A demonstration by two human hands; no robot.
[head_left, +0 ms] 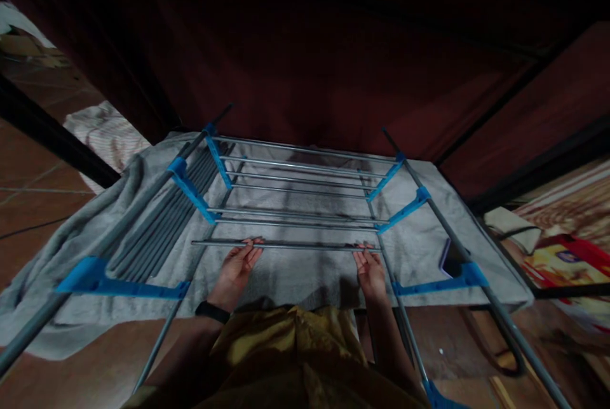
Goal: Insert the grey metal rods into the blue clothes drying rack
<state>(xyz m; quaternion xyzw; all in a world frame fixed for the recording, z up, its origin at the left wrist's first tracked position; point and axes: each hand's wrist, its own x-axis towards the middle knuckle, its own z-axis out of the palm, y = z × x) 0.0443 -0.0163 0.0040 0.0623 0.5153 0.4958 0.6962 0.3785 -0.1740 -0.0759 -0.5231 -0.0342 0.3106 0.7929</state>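
Note:
A metal drying rack (305,174) with grey rods and blue plastic joints lies over a grey blanket (419,244) on the floor. A loose grey rod (286,245) lies crosswise in front of the fitted rods. My left hand (238,266) holds this rod near its left part, fingers curled over it. My right hand (369,266) grips the same rod near its right end, close to the rack's right side bar. A black band sits on my left wrist (213,312).
A bundle of spare grey rods (162,218) lies on the blanket at the left. A dark phone (450,256) rests on the blanket at the right. Dark red curtain fabric hangs behind. Striped cloth (107,133) lies far left, colourful packaging (562,263) far right.

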